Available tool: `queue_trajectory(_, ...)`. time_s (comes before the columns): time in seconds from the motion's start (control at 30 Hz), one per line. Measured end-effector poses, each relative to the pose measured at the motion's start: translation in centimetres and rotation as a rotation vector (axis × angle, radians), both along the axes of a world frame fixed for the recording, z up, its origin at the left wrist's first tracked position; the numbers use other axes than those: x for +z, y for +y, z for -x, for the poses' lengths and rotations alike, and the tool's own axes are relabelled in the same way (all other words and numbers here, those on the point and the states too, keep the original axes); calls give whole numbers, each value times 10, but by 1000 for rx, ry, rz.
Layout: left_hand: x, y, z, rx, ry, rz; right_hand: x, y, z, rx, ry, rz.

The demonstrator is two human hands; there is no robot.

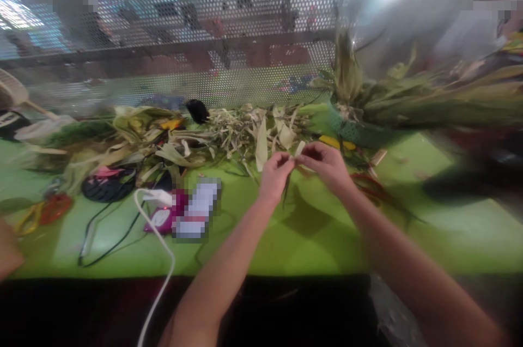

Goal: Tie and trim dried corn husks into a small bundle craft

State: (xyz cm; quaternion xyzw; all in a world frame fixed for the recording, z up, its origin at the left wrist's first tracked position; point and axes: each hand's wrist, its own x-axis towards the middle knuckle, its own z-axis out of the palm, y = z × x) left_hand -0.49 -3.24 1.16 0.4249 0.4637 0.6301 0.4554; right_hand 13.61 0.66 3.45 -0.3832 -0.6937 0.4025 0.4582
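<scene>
My left hand and my right hand meet above the green table, fingers pinched together on a pale strip of corn husk held between them. A thin dark strand hangs down from the left hand. Just beyond the hands lies a heap of loose husk pieces.
Whole green corn ears pile up at the right by a green basket. At the left lie a white cable, a pink device, a dark pouch and orange bands. A perforated metal screen stands behind.
</scene>
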Motion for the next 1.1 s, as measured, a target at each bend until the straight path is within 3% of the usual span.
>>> queue_trajectory(0.4,-2,5,8,-117,-79,96,-1,4,4,-66,22,2)
queue_trajectory(0.8,6,1,8,-185,62,-41,3,-1,2,51,164,168)
queue_trajectory(1.1,1,1,6,-143,-155,89,-1,0,6,8,63,21)
